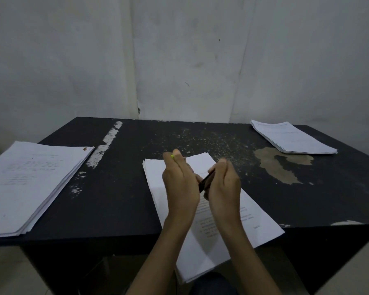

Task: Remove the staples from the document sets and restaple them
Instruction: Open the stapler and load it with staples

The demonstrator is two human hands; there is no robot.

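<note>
Seemingly midway. Centre frame, above the paper set point(200, 161): right hand point(223, 184), grip closed round a dark tool point(206, 181); left hand point(180, 184), grip curled on a yellow-tipped thing point(172, 156). Cannot tell stapler from remover, nor staple in from staple out. On the surface point(126, 188), left stack point(30, 184) and upper-right stack point(292, 137): likely one done, one waiting; cannot say which.

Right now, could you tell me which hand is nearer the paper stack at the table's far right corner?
Right. The right hand, gripping the black tool over the document set, lies toward the viewer and left of the stack; the left hand is farther left.
</note>
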